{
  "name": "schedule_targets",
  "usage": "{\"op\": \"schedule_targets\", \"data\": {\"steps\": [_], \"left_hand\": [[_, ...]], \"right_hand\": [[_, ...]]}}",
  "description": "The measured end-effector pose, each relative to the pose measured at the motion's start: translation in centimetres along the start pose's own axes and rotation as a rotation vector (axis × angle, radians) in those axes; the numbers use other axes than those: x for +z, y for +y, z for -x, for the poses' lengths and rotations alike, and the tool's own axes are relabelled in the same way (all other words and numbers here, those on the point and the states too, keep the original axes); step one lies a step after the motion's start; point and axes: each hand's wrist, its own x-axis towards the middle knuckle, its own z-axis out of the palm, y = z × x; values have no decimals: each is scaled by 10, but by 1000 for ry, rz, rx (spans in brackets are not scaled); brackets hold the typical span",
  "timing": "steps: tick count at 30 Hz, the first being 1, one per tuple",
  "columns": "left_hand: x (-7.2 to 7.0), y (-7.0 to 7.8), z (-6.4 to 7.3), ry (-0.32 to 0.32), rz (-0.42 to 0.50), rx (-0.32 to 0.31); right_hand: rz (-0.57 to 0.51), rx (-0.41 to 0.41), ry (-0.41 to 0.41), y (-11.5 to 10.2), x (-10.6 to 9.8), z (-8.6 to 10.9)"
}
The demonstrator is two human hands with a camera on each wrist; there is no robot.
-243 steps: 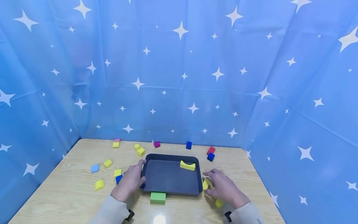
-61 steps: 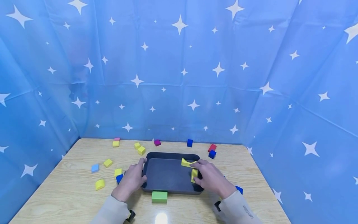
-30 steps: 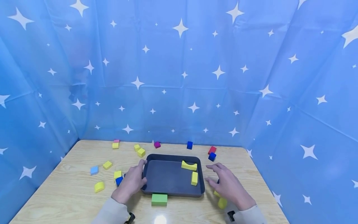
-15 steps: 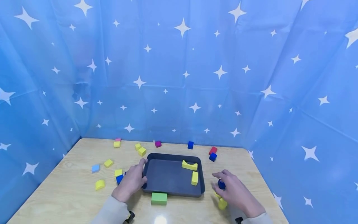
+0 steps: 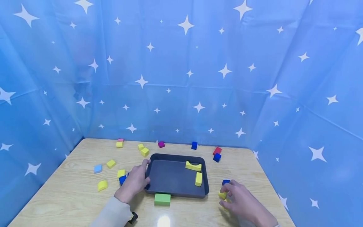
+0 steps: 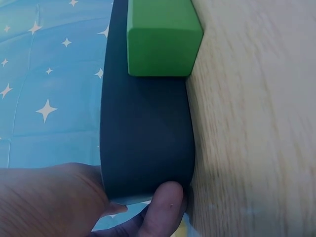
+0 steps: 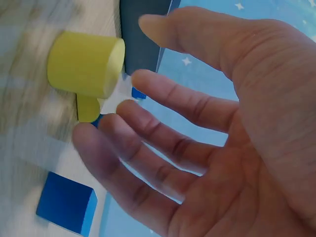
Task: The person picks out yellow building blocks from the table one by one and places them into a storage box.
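A dark rectangular tray (image 5: 173, 189) lies on the table. My left hand (image 5: 134, 181) lies along its left side, index fingertip at the rim and thumb (image 6: 168, 202) against the tray's end wall. Inside, at the right, lie a yellow arch block (image 5: 193, 165) and a yellow rectangular block (image 5: 198, 179). My right hand (image 5: 241, 198) hovers right of the tray, fingers apart and loosely bent, with nothing between them. Close to its fingertips is a yellow cylinder (image 7: 81, 64), with another yellow block (image 7: 89, 108) behind. A blue block (image 7: 66, 202) lies nearby.
A green block (image 5: 162, 199) stands against the tray's front wall. Yellow and blue blocks, among them a light blue block (image 5: 97, 168), are scattered left. Along the back lie a magenta block (image 5: 161, 144) and a red block (image 5: 217, 151). A starry blue curtain (image 5: 181, 78) surrounds the table.
The yellow rectangular block, beside the right hand at first, went into the tray and was let go. The right hand then withdrew right and toward me. The left hand stays at the tray.
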Motion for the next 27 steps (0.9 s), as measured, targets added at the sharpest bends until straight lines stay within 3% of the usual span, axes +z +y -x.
{"op": "schedule_targets", "data": {"steps": [5, 16, 27], "left_hand": [[2, -1, 0, 6, -7, 12], [1, 2, 1, 7, -9, 7], [0, 0, -1, 9, -9, 5]], "right_hand": [[1, 28, -44, -1, 5, 2], [-18, -103, -89, 8, 2, 2], [-34, -122, -118, 6, 2, -2]]}}
